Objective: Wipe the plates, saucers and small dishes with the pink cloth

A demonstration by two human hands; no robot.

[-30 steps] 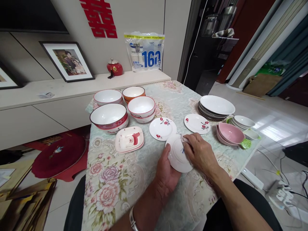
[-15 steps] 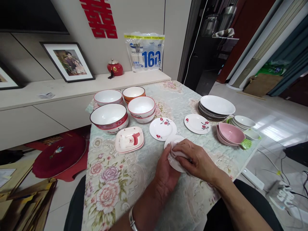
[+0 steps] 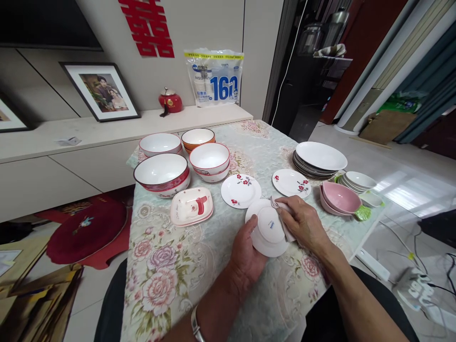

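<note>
The bench [image 3: 258,137] wears a quilted cover [image 3: 164,270], pale green with pink and mauve roses. Above its near half, the left hand [image 3: 247,244] has its grip pinching a plate [image 3: 269,225] by the rim, thumb on top; the plate is turned underside up, a blue mark at its centre. The right hand [image 3: 302,221] has its grip pressed together on a cloth [image 3: 288,225], which lies against the plate's right edge.

Just beyond, two flowered plates [image 3: 241,191] [image 3: 291,183] lie flat, apart from each other. Stacked bowls [image 3: 161,170] fill the far left, with a square dish [image 3: 191,207] in front. To the right are a plate stack [image 3: 320,156], small white bowls [image 3: 360,180] and pink bowls [image 3: 341,197].

Behind the bench runs a low cabinet [image 3: 142,126] carrying a framed photo [image 3: 101,92], a red jar [image 3: 171,102] and a clear bag [image 3: 217,80] printed "160". A red paper cutout [image 3: 149,28] is on the wall. Left, a dark red stool [image 3: 87,232] stands near flattened cardboard [image 3: 46,304]; right, shiny floor tiles [image 3: 377,147] reach towards a teal curtain [image 3: 423,99].
</note>
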